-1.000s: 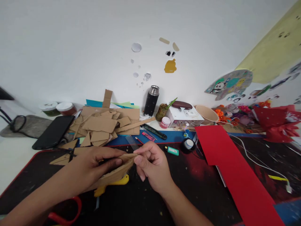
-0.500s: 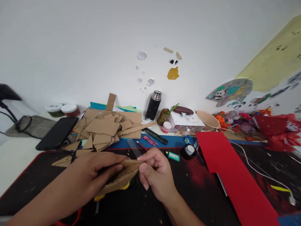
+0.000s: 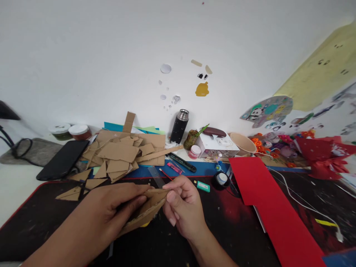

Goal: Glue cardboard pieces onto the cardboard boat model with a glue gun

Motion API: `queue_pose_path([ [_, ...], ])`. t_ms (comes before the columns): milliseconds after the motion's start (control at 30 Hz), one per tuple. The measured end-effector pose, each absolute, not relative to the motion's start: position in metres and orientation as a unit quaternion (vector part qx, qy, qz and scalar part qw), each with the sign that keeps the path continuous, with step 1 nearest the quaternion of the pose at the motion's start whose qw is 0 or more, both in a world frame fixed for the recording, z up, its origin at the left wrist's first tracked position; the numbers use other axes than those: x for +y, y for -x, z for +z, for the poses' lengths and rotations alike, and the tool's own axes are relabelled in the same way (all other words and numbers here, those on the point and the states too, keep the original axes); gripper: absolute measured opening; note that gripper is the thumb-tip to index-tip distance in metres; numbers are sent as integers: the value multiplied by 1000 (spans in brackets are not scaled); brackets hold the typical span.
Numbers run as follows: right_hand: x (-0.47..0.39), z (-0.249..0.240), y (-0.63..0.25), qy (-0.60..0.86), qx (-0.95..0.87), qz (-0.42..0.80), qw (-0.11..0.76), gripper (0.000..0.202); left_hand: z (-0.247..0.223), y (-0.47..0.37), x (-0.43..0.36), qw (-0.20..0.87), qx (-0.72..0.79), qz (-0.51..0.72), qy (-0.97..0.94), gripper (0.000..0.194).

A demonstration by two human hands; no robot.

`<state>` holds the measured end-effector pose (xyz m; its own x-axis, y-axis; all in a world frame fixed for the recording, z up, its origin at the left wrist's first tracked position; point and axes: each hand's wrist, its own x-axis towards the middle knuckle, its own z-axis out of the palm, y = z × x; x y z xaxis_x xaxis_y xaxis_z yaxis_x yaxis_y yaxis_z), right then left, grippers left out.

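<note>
Between my hands is a folded cardboard piece (image 3: 148,211), its layers spread apart toward me and meeting at a point on the right. My left hand (image 3: 111,207) grips its left side, with fingers over the top edge and partly inside the fold. With thumb and fingertips, my right hand (image 3: 182,207) pinches the pointed right end. A bit of something yellow (image 3: 146,224) shows beneath the cardboard, mostly hidden. Just beyond my hands, a clear ruler (image 3: 156,177) lies on the dark desk mat (image 3: 217,237).
Cardboard scraps (image 3: 119,152) are heaped at the back left beside a black phone (image 3: 62,159). A black flask (image 3: 179,126) stands against the wall. A box cutter (image 3: 182,162) and a green lighter (image 3: 202,186) lie behind my right hand. Red card (image 3: 278,211) covers the right side.
The camera view has shifted slightly, so the background sits a little left and lower. Both hands keep their hold on the cardboard, and the yellow part beneath it shows less.
</note>
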<state>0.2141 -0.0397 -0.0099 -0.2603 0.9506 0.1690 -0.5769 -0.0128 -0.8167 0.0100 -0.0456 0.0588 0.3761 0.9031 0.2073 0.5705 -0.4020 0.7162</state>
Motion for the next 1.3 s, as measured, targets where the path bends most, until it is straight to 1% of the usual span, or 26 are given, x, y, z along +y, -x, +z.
queue_pose_path([
  [200, -39, -8, -213, 204, -394, 687, 576, 27, 54, -13, -47, 246, 471, 316, -786, 33],
  [333, -39, -5, -212, 216, -381, 695, 570, 33, 53, -14, -50, 226, 470, 328, -788, 34],
  [633, -41, 1, -212, 228, -364, 705, 565, 41, 52, -18, -52, 245, 482, 325, -776, 31],
  [833, -41, 0, -211, 223, -359, 705, 569, 38, 51, -19, -51, 250, 476, 327, -777, 31],
  [967, -41, 1, -211, 233, -353, 705, 569, 40, 51, -20, -52, 253, 476, 324, -777, 33],
  [1300, -42, 1, -211, 249, -370, 697, 562, 43, 47, -21, -52, 242, 477, 332, -777, 30],
])
